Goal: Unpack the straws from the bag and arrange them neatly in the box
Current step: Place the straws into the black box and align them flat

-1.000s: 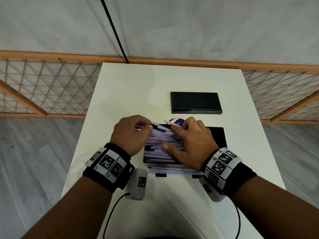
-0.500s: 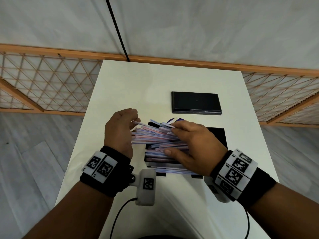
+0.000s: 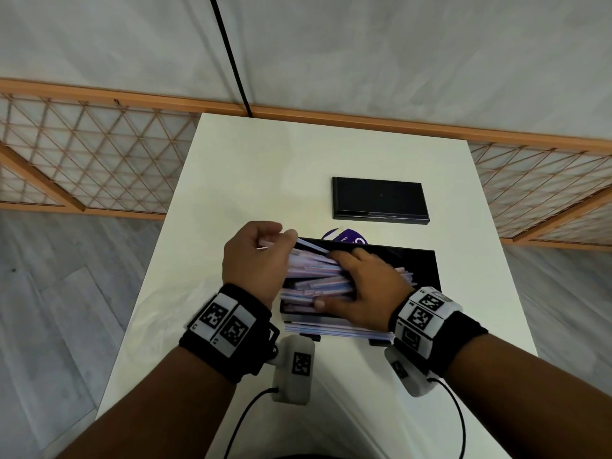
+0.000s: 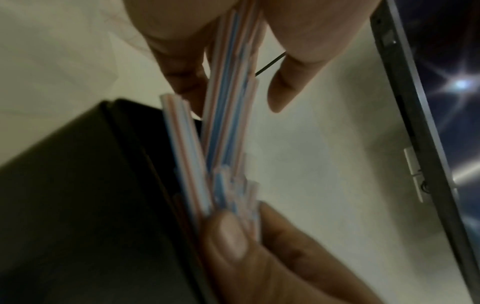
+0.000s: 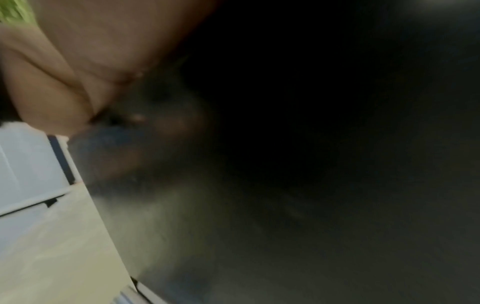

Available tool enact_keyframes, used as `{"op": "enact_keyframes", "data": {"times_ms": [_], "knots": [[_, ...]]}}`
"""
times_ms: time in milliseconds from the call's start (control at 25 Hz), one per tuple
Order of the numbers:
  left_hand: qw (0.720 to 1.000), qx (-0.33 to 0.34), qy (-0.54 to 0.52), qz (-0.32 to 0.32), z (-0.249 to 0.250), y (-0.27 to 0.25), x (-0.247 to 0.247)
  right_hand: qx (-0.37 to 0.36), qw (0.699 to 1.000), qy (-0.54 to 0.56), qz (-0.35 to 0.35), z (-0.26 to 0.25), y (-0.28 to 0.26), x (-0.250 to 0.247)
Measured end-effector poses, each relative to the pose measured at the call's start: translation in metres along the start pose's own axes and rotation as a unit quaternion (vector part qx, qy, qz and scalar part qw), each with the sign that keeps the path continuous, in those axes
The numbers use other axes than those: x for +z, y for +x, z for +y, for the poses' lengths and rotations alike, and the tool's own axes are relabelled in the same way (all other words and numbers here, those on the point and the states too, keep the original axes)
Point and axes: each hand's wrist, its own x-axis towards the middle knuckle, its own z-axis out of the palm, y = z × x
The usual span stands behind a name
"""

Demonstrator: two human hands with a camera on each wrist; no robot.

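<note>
White tabletop (image 3: 231,180) fills the middle of the scene, grey floor to either side. Nearest, a flat stack of striped straws (image 3: 334,328) lies against the near wall of the open black rectangular box (image 3: 427,263). Inside the box, a loose bundle of pink-and-blue striped plastic straws (image 3: 314,276) is held at both ends: the left hand (image 3: 255,260) curls round its left ends, the right hand (image 3: 367,286) grips it from above with curled fingers. Just beyond the box peeks a purple-printed bag (image 3: 344,236). Farther off sits the black box lid (image 3: 377,200), with a wooden lattice fence (image 3: 82,154) behind.

Sharp head view; dim, blurred wrist views
</note>
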Motion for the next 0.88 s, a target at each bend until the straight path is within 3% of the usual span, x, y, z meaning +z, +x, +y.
{"op": "enact_keyframes", "data": {"times_ms": [320,600,760,880], "knots": [[0.983,0.05,0.177,0.015,0.003,0.001,-0.012,-0.016,0.999,-0.015,0.034,-0.01,0.008,0.007],[0.99,0.015,0.14,-0.022,-0.005,-0.001,-0.006,0.001,0.999,-0.024,0.022,-0.019,0.013,0.011],[0.998,0.033,0.057,0.005,0.0,-0.001,-0.006,-0.026,0.998,-0.022,0.048,-0.036,0.015,0.001],[0.999,0.02,0.041,0.004,0.0,0.006,-0.003,-0.006,0.998,-0.049,0.05,-0.043,0.013,-0.003]]}}
